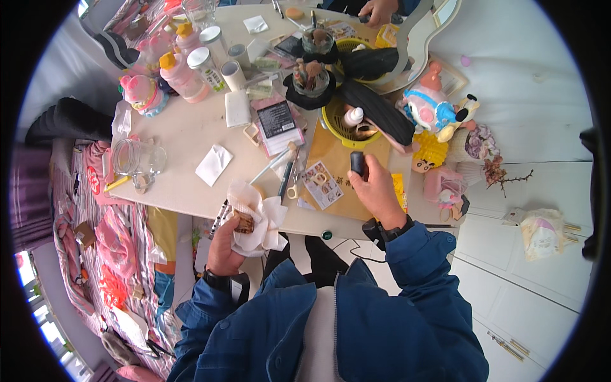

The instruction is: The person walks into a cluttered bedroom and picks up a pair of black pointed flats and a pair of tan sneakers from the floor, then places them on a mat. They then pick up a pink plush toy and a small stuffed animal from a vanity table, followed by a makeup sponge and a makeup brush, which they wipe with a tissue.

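My left hand [223, 248] grips a crumpled white tissue [258, 210] with a dark brown stained patch, close to the table's front edge. By that hand lies a black-and-white dotted item [219, 215], partly hidden. My right hand [379, 193] holds a small black object [356, 163] upright, perhaps a cap or small container. It is over a brown paper sheet [329, 143] that bears writing. A printed picture card [321, 185] lies left of this hand, with a dark pen-like tube [286, 179] and a pale-handled brush [272, 162] farther left.
Behind are a yellow basket [351, 142], a glass jar of makeup brushes [310, 83] and a mirror [420, 43]. A glass jar [152, 160] and folded tissue [214, 164] sit left. Plush toys [425, 110] crowd the right. A cable [355, 249] hangs below the table [181, 191].
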Demonstrator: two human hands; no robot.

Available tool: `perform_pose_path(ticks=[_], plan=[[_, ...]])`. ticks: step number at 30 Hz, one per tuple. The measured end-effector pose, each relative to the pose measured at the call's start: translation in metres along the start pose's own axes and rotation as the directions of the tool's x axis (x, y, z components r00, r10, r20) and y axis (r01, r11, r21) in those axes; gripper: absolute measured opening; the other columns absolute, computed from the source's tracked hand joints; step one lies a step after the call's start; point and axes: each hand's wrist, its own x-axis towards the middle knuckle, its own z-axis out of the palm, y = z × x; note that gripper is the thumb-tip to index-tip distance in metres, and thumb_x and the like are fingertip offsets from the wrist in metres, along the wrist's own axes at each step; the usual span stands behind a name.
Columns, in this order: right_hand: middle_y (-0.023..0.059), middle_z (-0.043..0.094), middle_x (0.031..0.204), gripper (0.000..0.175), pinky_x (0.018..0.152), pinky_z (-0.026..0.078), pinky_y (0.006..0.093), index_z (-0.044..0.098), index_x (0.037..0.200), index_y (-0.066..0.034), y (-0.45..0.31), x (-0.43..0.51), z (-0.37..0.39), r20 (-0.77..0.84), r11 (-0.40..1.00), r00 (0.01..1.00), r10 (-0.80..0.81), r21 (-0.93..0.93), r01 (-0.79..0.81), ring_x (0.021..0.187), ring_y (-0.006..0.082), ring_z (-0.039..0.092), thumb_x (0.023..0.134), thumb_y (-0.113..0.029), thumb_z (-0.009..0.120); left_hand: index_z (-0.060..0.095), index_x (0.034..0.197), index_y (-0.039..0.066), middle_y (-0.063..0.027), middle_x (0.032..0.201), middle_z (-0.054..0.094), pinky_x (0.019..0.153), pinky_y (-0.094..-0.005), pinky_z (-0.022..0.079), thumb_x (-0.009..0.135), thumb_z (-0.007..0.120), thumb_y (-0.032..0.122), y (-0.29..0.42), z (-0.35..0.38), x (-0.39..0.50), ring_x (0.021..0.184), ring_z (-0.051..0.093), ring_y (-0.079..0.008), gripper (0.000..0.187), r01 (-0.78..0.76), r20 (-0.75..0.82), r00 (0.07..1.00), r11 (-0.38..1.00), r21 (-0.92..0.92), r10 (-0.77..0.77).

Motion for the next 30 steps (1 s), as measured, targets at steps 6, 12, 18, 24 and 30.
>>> perform_pose_path(ticks=[6, 12, 18, 24, 30], plan=[[0.0192, 0.066, 0.082, 0.033, 0.065, 0.052, 0.0438, 0.057, 0.106, -0.0010, -0.019, 0.056, 0.007, -0.052, 0.921, 0.983, -0.177, -0.361, 0.146, 0.077, 0.0369, 0.066, 0.082, -0.020, 0.069, 0.045, 0.136, 0.002, -0.0139, 0.129, 0.058, 0.102, -0.0437, 0.048, 0.096, 0.052, 0.014, 0.000, -0.004, 0.001, 0.115, 0.060, -0.0297, 0.042, -0.013, 0.007, 1.000, 1.000, -0.014, 0.013], [0.0199, 0.062, 0.105, 0.046, 0.075, 0.054, 0.0449, 0.052, 0.118, 0.0004, -0.027, 0.076, 0.024, -0.085, 0.857, 0.962, -0.259, -0.480, 0.188, 0.093, 0.0382, 0.064, 0.082, -0.021, 0.071, 0.048, 0.134, 0.002, -0.0127, 0.127, 0.060, 0.101, -0.0438, 0.048, 0.096, 0.056, 0.019, 0.011, -0.014, -0.007, 0.113, 0.060, -0.0282, 0.042, -0.068, -0.061, 0.996, 0.997, 0.048, 0.071], [0.0168, 0.057, 0.101, 0.036, 0.070, 0.051, 0.0457, 0.053, 0.103, -0.0054, -0.018, 0.011, 0.035, 0.159, 0.889, 0.977, -0.145, -0.411, 0.199, 0.088, 0.0376, 0.062, 0.079, -0.022, 0.074, 0.051, 0.132, 0.002, -0.0126, 0.126, 0.061, 0.100, -0.0438, 0.049, 0.096, 0.057, 0.018, 0.028, -0.027, -0.017, 0.113, 0.061, -0.0272, 0.041, -0.124, -0.059, 0.991, 0.992, -0.005, 0.124], [0.0141, 0.057, 0.100, 0.039, 0.073, 0.051, 0.0450, 0.055, 0.106, -0.0079, -0.004, -0.010, 0.075, 0.167, 0.898, 0.984, 0.055, -0.439, 0.024, 0.088, 0.0371, 0.062, 0.076, -0.023, 0.074, 0.051, 0.131, 0.002, -0.0120, 0.125, 0.061, 0.100, -0.0429, 0.049, 0.095, 0.058, 0.017, 0.024, -0.025, -0.013, 0.113, 0.061, -0.0267, 0.039, -0.103, -0.098, 0.990, 0.994, -0.021, 0.101], [0.0133, 0.060, 0.098, 0.032, 0.071, 0.052, 0.0444, 0.059, 0.104, -0.0064, 0.016, -0.002, 0.086, 0.156, 0.916, 0.987, -0.030, -0.391, 0.089, 0.087, 0.0350, 0.063, 0.078, -0.019, 0.072, 0.051, 0.131, 0.002, -0.0123, 0.125, 0.061, 0.100, -0.0431, 0.050, 0.095, 0.058, 0.017, 0.020, -0.018, -0.010, 0.112, 0.061, -0.0272, 0.039, -0.059, -0.121, 0.991, 0.998, -0.021, 0.056]])
